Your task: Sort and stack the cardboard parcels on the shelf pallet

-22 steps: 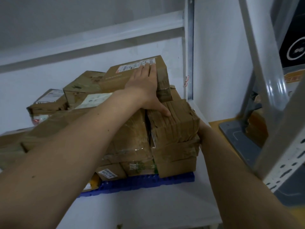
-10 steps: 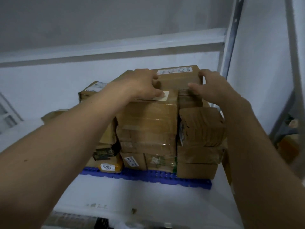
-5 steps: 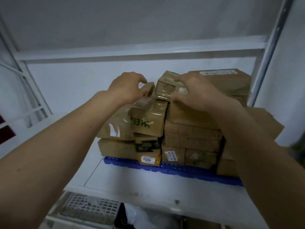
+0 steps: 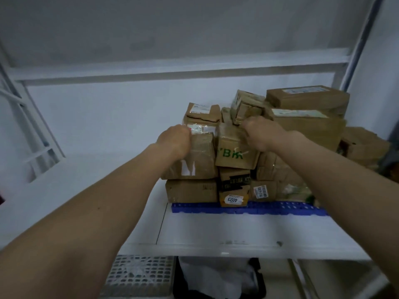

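Observation:
Several brown cardboard parcels are stacked on a blue pallet (image 4: 269,209) on the white shelf (image 4: 216,231). My left hand (image 4: 174,139) curls over the top left edge of a taped parcel (image 4: 194,162) in the upper row. My right hand (image 4: 261,132) grips the top of the parcel with green letters (image 4: 235,155) beside it. Just behind my right fingers a small parcel (image 4: 246,105) lies tilted. A flat labelled parcel (image 4: 308,98) tops the right stack. A yellow parcel marked 4023 (image 4: 234,199) sits at the pallet's front.
The upper shelf beam (image 4: 172,70) runs close above the stack. A metal upright (image 4: 358,39) stands at the right. Bare white shelf lies left of the pallet. Under the shelf are a white lattice crate (image 4: 138,275) and a black bin with a white bag (image 4: 218,279).
My view has swung left along the stack. Both hands moved from the top right parcels to the two left parcels of the upper row.

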A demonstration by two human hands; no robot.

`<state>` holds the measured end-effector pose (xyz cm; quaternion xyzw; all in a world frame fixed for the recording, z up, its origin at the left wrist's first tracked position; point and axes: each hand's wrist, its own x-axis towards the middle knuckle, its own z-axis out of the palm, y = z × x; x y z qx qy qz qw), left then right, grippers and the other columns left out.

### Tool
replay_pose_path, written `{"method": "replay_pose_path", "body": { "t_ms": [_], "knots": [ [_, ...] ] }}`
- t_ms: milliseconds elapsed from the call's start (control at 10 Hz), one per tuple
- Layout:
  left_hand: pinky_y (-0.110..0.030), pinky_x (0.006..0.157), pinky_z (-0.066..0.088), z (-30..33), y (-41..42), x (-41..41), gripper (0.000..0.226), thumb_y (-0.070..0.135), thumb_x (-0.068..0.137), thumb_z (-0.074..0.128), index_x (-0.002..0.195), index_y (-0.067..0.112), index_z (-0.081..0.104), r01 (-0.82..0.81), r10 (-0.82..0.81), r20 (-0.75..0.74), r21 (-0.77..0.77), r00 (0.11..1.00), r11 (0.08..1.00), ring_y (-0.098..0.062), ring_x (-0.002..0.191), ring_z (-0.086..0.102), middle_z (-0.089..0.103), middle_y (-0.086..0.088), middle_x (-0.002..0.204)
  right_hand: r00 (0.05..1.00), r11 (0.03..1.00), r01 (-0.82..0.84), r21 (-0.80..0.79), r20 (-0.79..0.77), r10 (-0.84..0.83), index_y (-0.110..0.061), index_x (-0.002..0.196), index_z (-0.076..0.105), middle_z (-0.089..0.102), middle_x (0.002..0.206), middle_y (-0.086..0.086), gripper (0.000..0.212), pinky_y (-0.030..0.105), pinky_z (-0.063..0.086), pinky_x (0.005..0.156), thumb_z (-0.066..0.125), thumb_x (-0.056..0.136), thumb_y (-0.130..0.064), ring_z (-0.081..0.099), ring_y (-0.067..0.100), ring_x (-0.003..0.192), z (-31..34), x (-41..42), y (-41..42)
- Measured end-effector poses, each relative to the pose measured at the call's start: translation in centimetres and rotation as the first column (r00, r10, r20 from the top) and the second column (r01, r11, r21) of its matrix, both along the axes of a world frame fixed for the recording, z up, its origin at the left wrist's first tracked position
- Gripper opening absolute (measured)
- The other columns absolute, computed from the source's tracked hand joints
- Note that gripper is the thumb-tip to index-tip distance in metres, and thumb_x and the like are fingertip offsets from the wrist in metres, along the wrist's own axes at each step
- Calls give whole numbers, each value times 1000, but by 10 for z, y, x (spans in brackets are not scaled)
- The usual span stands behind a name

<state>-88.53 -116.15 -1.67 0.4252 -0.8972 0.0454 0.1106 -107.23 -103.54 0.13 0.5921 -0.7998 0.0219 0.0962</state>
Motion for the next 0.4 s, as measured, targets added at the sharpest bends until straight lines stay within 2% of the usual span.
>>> {"method": "replay_pose_path", "body": {
  "t_ms": [100,200,300,400],
  "knots": [
    [-39,91,45,2,-5,1,36,25,100,37,131,19,52,102,-96,-61,106,994,989,-30,114,51,51,-10,132,1000,1000,13,4,-16,-12,-6,110,53,53,120,18,22,35,37,78,43,90,-10,49,32,112,5,3,-2],
    [-36,95,38,12,0,-4,42,24,100,35,142,26,39,152,-132,-111,202,985,967,-31,126,44,43,-10,145,999,999,45,14,-21,-44,-7,108,54,54,119,19,21,37,41,83,43,90,-12,50,33,110,13,7,-3],
    [-35,104,34,23,12,-16,49,21,101,34,149,27,28,168,-150,-100,205,984,964,-30,135,36,32,-8,153,998,999,39,-11,-44,-39,-7,111,54,56,120,18,25,42,46,89,45,89,-14,53,34,109,18,7,-3],
    [-35,109,31,33,28,-28,52,23,101,31,151,24,20,208,-190,-108,196,976,958,-31,141,28,21,-9,158,998,998,54,-29,-29,-54,-6,115,54,57,122,17,29,40,47,86,44,88,-11,53,35,111,21,7,0]
  ]
}}
